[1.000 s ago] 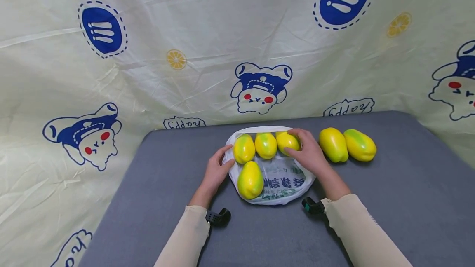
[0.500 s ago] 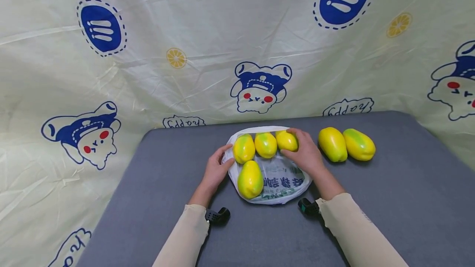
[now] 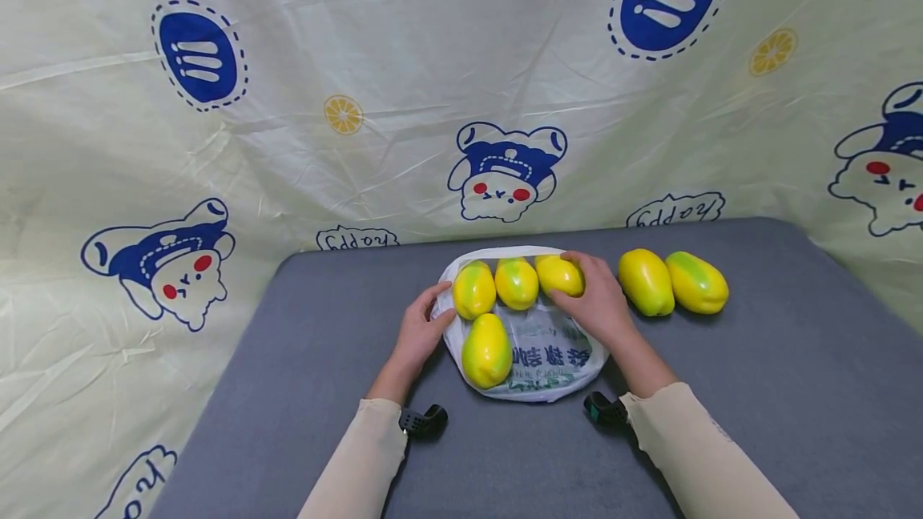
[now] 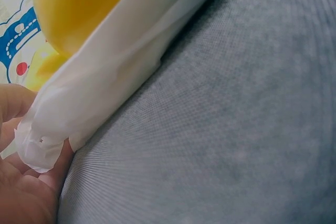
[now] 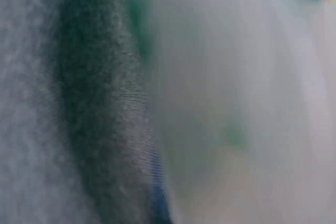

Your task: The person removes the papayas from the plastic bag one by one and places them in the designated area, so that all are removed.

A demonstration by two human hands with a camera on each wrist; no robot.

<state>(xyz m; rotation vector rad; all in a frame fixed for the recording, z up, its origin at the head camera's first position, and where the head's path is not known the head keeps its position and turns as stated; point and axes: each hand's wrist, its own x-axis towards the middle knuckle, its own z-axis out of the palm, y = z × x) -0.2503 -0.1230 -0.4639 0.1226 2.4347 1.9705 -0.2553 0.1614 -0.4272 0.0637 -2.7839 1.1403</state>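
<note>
Thumb and fingers of the person's right hand (image 3: 598, 303) grip a glossy yellow papaya-shaped fruit (image 3: 558, 275) at the far right inside a thin printed white plastic bag (image 3: 544, 381), as I read it on my head feed. The left hand (image 3: 421, 327) pinches the bag's left edge; my left wrist feed shows the plastic caught between thumb and fingers. Along with the gripped fruit, the bag holds a yellow-green middle fruit (image 3: 516, 283), a yellow-green left fruit (image 3: 473, 289) and, nearer the person, a yellow fruit with a green flank (image 3: 487, 351). Outside it, a plain yellow fruit (image 3: 646, 283) and a green-topped yellow fruit (image 3: 697, 283) touch each other on the grey cloth-covered table (image 3: 324, 359). My right wrist feed is too blurred to show fingertips.

What worries me: the plastic looks limp, so if the left pinch loosened, I'd expect that side to slump. The skins look slick; an off-centre squeeze could let the gripped fruit slip and knock its neighbour. A sharp tug on the plastic could roll the near one.
</note>
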